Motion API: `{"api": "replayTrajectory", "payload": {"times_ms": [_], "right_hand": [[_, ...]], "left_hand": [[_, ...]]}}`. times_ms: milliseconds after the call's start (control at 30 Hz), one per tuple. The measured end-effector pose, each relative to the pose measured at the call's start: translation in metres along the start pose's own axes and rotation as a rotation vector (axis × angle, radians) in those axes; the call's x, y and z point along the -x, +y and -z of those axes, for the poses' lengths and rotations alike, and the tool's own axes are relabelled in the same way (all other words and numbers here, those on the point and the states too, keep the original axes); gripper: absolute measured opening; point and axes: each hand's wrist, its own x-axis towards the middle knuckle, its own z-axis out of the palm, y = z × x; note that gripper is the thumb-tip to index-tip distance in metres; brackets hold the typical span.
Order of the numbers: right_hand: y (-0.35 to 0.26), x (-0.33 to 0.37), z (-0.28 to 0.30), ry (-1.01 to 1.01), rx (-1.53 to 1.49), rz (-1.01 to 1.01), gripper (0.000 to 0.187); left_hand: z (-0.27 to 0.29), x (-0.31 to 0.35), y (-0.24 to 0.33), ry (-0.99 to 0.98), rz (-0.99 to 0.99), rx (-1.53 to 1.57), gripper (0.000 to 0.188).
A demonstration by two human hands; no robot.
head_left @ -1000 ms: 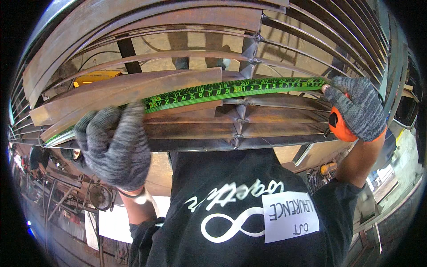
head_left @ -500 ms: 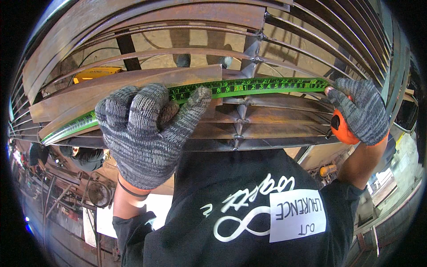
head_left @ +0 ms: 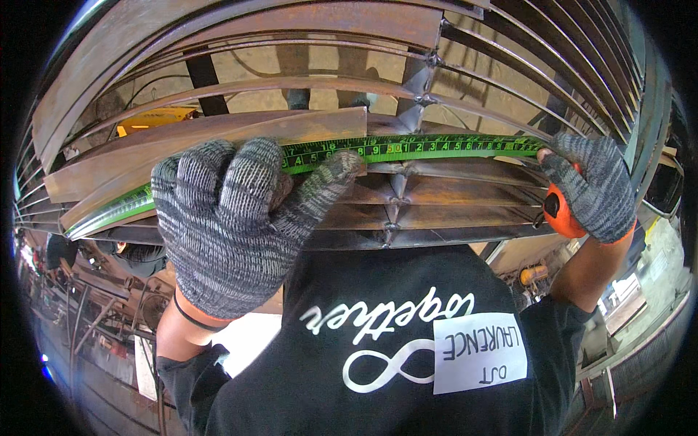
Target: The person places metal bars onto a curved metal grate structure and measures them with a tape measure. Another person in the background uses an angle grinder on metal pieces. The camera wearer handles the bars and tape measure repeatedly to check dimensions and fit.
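In grey knit gloves, both my hands are at a green tape measure blade (head_left: 451, 147) stretched left to right. My left hand (head_left: 225, 225) is closed at the blade and a brown flat steel bar (head_left: 320, 125); its thumb lies along the blade near the bar's right end. The curled fingertips are partly hidden. My right hand (head_left: 600, 182) grips the orange tape measure case (head_left: 560, 213), with the blade coming out at its thumb. Further left, the blade runs over the bars to its end at the far left.
A welded steel grille (head_left: 396, 190) of long parallel bars spreads beneath and beyond my hands. Its weld joints stand in a row right of centre. Through the gaps show the floor (head_left: 254, 62) and a yellow object (head_left: 156, 118). Metal frames (head_left: 91, 320) stand at the lower left.
My left hand's thumb has slid slightly right along the blade. My right hand and the case have shifted a little right and down in view. Both grips stay closed.
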Motion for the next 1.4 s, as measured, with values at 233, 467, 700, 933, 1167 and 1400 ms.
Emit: {"api": "replayTrajectory", "payload": {"times_ms": [233,467,700,933,1167,1400], "right_hand": [[-0.006,-0.014,0.009,-0.108,-0.095,0.005,0.029],[0.009,-0.007,0.015,-0.314,-0.418,0.135,0.029],[-0.006,0.016,0.012,-0.076,-0.535,-0.130,0.034],[-0.015,0.006,-0.048,0.528,-0.395,-0.288,0.036],[-0.069,0.008,-0.029,0.420,-0.403,-0.633,0.042],[-0.097,0.007,-0.031,0.375,-0.203,-0.738,0.042]], "left_hand": [[0.005,0.000,-0.003,-0.045,-0.065,-0.043,0.047],[0.027,0.051,-0.027,0.355,-0.037,0.051,0.045],[0.062,0.098,-0.074,0.448,0.373,-0.110,0.045],[0.065,0.083,-0.136,0.016,0.086,-0.034,0.059],[0.080,0.046,-0.165,-0.207,-0.141,0.045,0.064],[0.063,0.045,-0.182,-0.184,-0.177,0.001,0.057]]}}
